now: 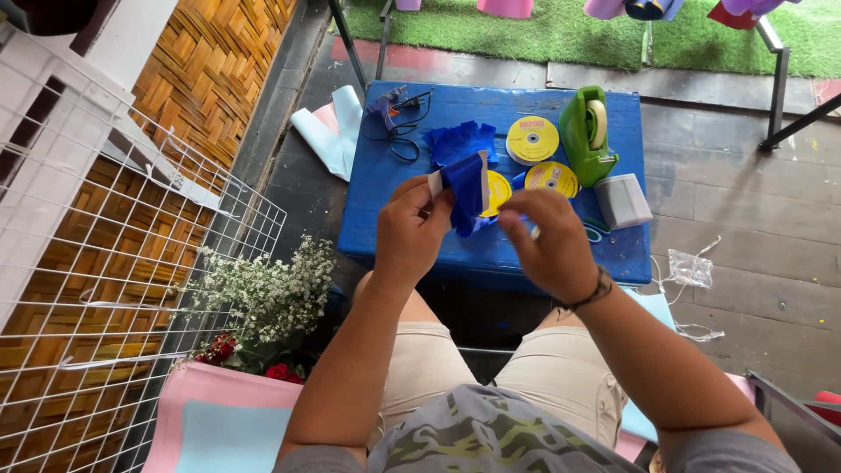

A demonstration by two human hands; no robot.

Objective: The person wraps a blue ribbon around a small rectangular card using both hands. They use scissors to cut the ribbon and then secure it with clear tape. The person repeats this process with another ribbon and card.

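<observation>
Person seated at a low blue-painted table (385, 219), both hands raised over its near edge.

Left hand (412, 229): fingers clenched on a folded piece of deep blue crepe-like paper (466, 188), pinching the side where a pale strip shows. Right hand (550, 248): fingers curled at the paper's lower right; the back of the hand hides the tips, so it cannot be told whether they pinch the paper or only touch it. Dark band on that wrist.

Risk, as a judgement: the paper looks thin and soft. Pulled between two hands it could tear at the fold or slip from the left pinch and unfold. A dropped piece would likely land on the table's near edge or fall into the lap.

The paper: saturated blue, creased, stood upright, ragged at the bottom. It is held above the table, not resting on it.

On the table: more crumpled blue paper pieces (459, 140) mid-table, three yellow ribbon spools (532, 139) beside them, a green tape dispenser (585, 131) toward the far right corner, a small grey box (623, 200) at the right edge, a glue gun with black cord (392, 109) at the far left corner.
</observation>
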